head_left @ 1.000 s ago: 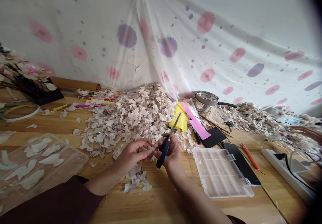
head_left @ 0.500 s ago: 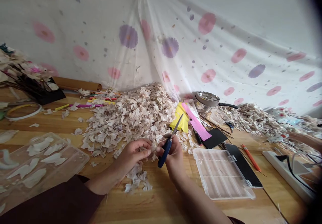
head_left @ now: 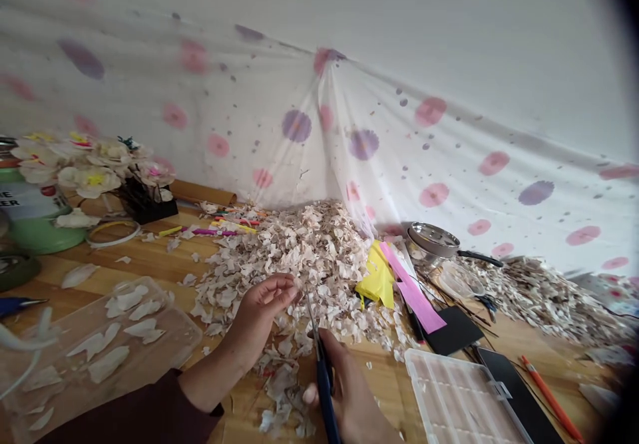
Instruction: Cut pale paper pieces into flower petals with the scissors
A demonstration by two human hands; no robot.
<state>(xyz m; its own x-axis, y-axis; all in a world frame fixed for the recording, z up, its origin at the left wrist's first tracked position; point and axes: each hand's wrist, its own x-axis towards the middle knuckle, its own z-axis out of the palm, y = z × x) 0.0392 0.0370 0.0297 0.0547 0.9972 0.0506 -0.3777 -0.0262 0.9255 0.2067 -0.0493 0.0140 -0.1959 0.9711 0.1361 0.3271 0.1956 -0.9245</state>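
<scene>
A pair of scissors (head_left: 322, 371) with dark blue handles is in my right hand (head_left: 344, 384). Its blades point up and away, and the tips reach close to the fingers of my left hand (head_left: 272, 297). That hand is pinched closed on a pale petal-like scrap, mostly hidden by the fingers and hard to tell from the pile behind. Both hands are over the near edge of a large heap of thin, pale, petal-like scraps (head_left: 299, 244). Several whitish scraps (head_left: 282, 387) lie on the wooden table (head_left: 242, 411) between my forearms.
At left lie a clear plastic tray (head_left: 164, 357) with cut petal shapes, artificial flowers (head_left: 94, 171) and a green container (head_left: 47, 231). At right are yellow paper (head_left: 377, 274), pink strips (head_left: 417, 301), a compartment box (head_left: 459, 397), a phone-like black slab (head_left: 519, 391), an orange pen (head_left: 549, 397) and a pan (head_left: 434, 239).
The view has shifted left and up. My right hand has drawn back from the left and turned the scissors, so the blades now point toward my left fingertips. My left hand stays pinched.
</scene>
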